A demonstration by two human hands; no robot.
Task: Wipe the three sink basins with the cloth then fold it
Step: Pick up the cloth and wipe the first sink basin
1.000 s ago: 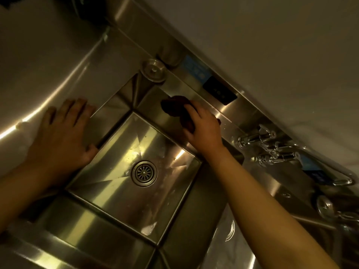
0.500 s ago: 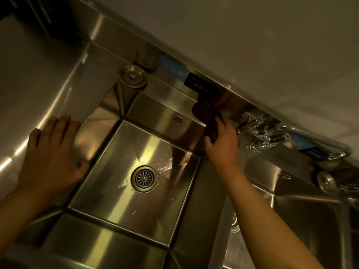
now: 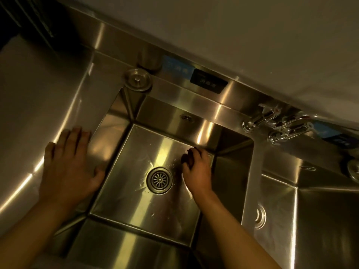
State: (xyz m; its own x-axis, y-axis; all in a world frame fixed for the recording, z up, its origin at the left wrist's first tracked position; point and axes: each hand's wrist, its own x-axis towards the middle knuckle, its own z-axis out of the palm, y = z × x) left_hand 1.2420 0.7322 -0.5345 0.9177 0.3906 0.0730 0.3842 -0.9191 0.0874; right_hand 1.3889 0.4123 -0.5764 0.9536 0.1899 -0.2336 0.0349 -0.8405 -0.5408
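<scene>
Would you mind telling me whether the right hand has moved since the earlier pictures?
Yes. The right hand with the cloth has dropped from the back rim to the basin floor, beside the drain.

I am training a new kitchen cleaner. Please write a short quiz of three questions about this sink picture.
1. True or false: the right hand holds the dark crumpled cloth on the floor of the square steel basin.
2. Where does the left hand rest?
3. The round slotted drain is: A covered by the cloth; B uncovered.

Key: 1 true. 2 Flat on the steel counter, left of the basin. 3 B.
</scene>
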